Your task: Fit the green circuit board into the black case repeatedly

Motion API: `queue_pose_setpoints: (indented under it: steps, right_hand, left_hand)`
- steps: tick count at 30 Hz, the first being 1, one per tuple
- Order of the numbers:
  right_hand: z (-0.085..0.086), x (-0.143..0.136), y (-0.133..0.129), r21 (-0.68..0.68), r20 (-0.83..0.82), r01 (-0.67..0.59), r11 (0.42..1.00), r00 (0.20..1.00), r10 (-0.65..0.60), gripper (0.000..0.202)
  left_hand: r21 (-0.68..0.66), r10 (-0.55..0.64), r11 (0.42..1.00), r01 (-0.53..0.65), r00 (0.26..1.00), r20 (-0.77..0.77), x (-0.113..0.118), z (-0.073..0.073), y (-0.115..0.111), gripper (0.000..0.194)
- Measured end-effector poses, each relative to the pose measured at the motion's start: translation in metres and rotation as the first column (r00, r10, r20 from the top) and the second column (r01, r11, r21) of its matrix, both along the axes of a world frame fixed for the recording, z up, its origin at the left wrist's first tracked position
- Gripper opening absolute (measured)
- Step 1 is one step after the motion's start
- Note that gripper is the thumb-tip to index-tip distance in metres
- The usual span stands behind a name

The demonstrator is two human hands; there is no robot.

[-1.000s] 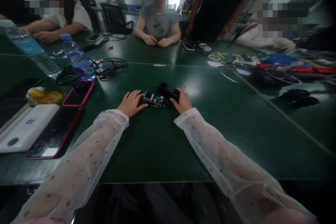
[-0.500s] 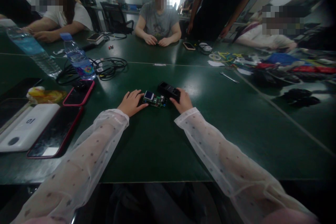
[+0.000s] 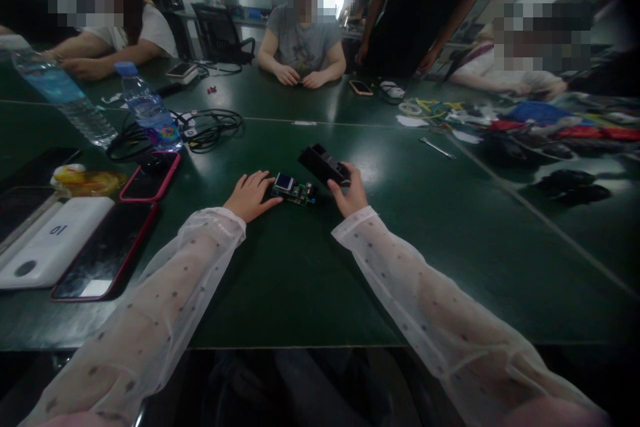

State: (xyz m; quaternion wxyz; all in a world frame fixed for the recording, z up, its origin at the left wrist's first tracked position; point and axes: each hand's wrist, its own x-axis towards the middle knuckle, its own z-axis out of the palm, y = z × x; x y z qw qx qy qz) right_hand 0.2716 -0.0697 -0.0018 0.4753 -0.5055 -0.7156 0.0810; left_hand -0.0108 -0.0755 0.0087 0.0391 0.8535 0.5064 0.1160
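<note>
On the green table lies a small green circuit board (image 3: 299, 194) with a little square screen at its left end. My left hand (image 3: 249, 196) rests at that end, its thumb at the near edge and its index finger at the far edge, the other fingers spread on the table. A black plastic case (image 3: 320, 161), with openings in its upper face, is tilted just behind and right of the board. Its right end is gripped between the thumb and fingers of my right hand (image 3: 352, 191). The case and the board are apart.
At left stand two water bottles (image 3: 150, 113) beside coiled black cables (image 3: 215, 130). Phones (image 3: 107, 250) and a white power bank (image 3: 55, 240) lie nearer. A wrench (image 3: 437, 148) and a pile of cables (image 3: 540, 123) are at right. Several people sit or stand across the table.
My right hand has raised and tilted the black case, so its openings now show more. My left hand and the circuit board have stayed in place.
</note>
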Motion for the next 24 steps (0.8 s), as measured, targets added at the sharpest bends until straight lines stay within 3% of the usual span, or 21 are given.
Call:
queue_pose_setpoints:
  steps: [3, 7, 15, 24]
  right_hand:
    - [0.013, -0.013, -0.016, 0.049, 0.071, -0.103, 0.994, 0.993, 0.099, 0.06]
    - [0.021, -0.025, -0.03, -0.049, 0.195, -0.152, 0.987, 0.968, 0.159, 0.06]
    - [0.006, -0.022, -0.02, -0.211, 0.297, -0.229, 0.95, 0.911, 0.286, 0.062]
    - [0.005, -0.02, -0.019, -0.217, 0.322, -0.24, 0.946, 0.898, 0.301, 0.061]
  left_hand:
    - [0.01, 0.005, 1.0, -0.005, 1.0, 0.008, 0.001, 0.0, -0.001, 0.065]
    - [0.038, 0.011, 0.999, -0.012, 1.0, 0.017, 0.002, 0.0, -0.003, 0.062]
    - [0.015, 0.013, 1.0, -0.014, 0.998, 0.061, 0.002, 0.001, -0.002, 0.073]
    - [0.009, 0.009, 1.0, -0.009, 1.0, 0.012, 0.001, 0.001, -0.001, 0.069]
